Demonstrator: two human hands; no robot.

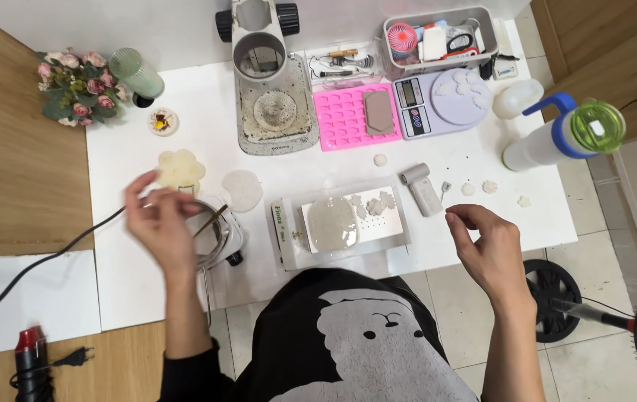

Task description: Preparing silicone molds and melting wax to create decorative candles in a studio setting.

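White table [147, 290] (seen from above): left hand [160, 223] pinches something unclear over a small pot [214, 237]; right hand [486, 242] pinches fingertips narrowly beside a grey tray [400, 238], pink mould [341, 119] behind.

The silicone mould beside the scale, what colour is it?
Bright pink mould, clearest in the head view.

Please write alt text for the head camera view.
A person's left hand hovers over a small pot on a white table, and the right hand is raised near a tray of pale shapes.
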